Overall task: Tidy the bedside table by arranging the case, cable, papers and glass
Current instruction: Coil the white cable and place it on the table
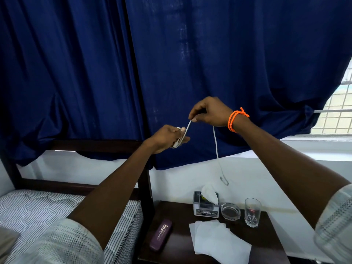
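Fingers of the right hand (207,111) pinch the white cable (216,143), while the left hand (167,138) grips its coiled end; the loose tail dangles above the bedside table (177,210). Below lie the papers (217,239), with the glass (252,212) behind them and the purple case (161,234) to the left.

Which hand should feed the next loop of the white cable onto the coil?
Probably the right hand: it pinches the white cable above the hanging tail, while the left hand holds the coil.
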